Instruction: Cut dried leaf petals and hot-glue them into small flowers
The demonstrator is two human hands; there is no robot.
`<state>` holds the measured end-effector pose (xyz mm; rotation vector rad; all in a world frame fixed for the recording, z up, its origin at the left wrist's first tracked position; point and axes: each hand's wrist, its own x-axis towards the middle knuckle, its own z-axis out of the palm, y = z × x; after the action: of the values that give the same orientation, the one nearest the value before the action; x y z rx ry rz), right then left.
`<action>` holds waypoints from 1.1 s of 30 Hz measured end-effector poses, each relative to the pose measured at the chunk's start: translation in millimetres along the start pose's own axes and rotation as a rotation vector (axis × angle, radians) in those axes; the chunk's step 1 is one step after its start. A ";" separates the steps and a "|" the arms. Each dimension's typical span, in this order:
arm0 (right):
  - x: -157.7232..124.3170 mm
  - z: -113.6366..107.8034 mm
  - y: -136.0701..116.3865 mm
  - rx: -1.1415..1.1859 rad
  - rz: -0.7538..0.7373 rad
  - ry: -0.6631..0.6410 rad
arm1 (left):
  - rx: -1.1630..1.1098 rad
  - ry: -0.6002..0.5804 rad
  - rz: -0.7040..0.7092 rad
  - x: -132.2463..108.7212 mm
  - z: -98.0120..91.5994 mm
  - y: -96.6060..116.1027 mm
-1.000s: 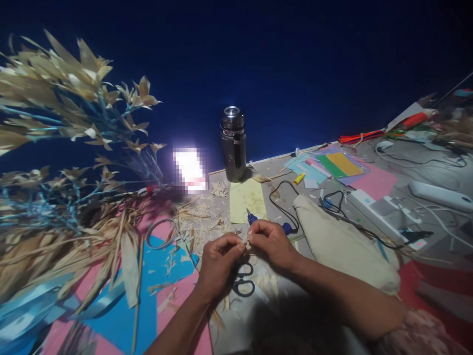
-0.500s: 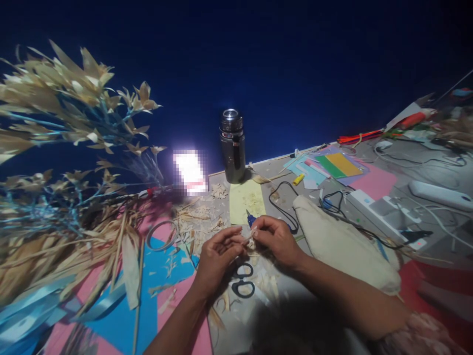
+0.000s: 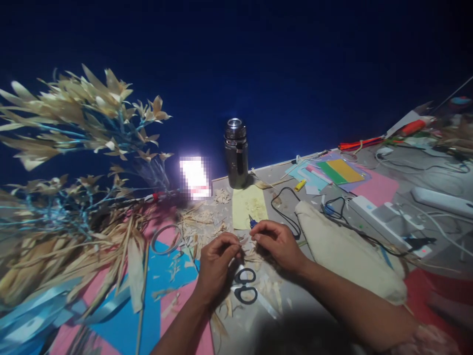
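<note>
My left hand (image 3: 219, 259) is closed, thumb and forefinger pinching a small pale sliver (image 3: 243, 241) that looks like dried husk. Facing it a short gap away, my right hand (image 3: 280, 244) has its fingertips drawn together; what they hold, if anything, is too small to make out. Behind the right fingers pokes a blue tool with a pointed metal tip (image 3: 252, 221), its body mostly hidden. Black-handled scissors (image 3: 246, 286) lie below and between the hands. Just beyond is a yellow paper sheet (image 3: 246, 204) with crumbs on it.
A dark metal flask (image 3: 236, 160) stands behind the paper, beside a bright lamp (image 3: 195, 177). Left are husk flowers (image 3: 107, 101), a tape roll (image 3: 166, 239) and blue card (image 3: 148, 301). Right lie a cream cloth bundle (image 3: 347, 251), a power strip (image 3: 384, 222) and cables.
My hands have drawn apart from the pale piece they both held between them; it now shows at the left fingertips. The whole view has shifted slightly.
</note>
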<state>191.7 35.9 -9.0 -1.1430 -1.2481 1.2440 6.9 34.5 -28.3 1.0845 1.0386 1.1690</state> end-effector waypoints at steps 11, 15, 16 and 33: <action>4.4 0.1 11.3 0.119 0.087 -0.083 | 0.201 0.134 0.176 -3.6 -1.3 29.8; 2.9 -1.1 8.7 0.178 0.079 -0.172 | 0.082 -0.047 -0.010 -5.5 1.4 27.7; 2.4 -1.1 7.3 0.165 0.063 -0.180 | 0.056 -0.073 -0.040 -5.7 2.1 25.8; -3.2 4.9 18.2 0.226 0.092 -0.131 | -0.053 -0.198 -0.045 -7.6 2.7 18.3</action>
<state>186.5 32.9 -27.2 -0.9761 -1.1260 1.5082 5.7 27.9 -9.4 1.1057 0.8688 1.0251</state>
